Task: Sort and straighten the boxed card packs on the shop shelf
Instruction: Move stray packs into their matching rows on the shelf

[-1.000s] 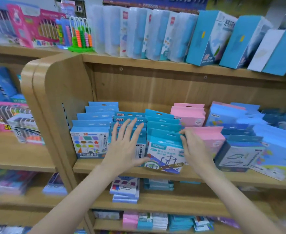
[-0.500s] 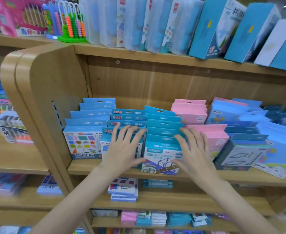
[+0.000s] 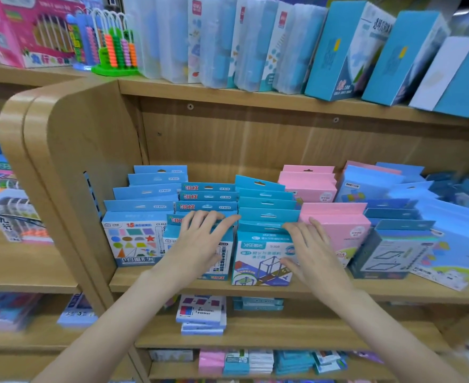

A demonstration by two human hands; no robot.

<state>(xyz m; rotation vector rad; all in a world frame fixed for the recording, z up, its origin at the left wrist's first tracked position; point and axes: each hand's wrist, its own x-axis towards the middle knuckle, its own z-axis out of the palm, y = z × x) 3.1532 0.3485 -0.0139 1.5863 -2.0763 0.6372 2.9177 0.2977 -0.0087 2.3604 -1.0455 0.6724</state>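
Head view, fingers [image 3: 214, 221] atop card packs [image 3: 263, 258]

The shapes box [image 3: 133, 241], left of the cube box [image 3: 261, 258], reads "15", "CY-0157" and "几何图形片". The cube box shows "XISE" and "S-333". Header tabs [image 3: 208, 197] behind, between them, read "磁性".

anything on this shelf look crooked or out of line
Yes. The teal pack row fans out tilted, its front pack skewed, and the dark blue pack to the right sits angled. The shapes row looks straight.
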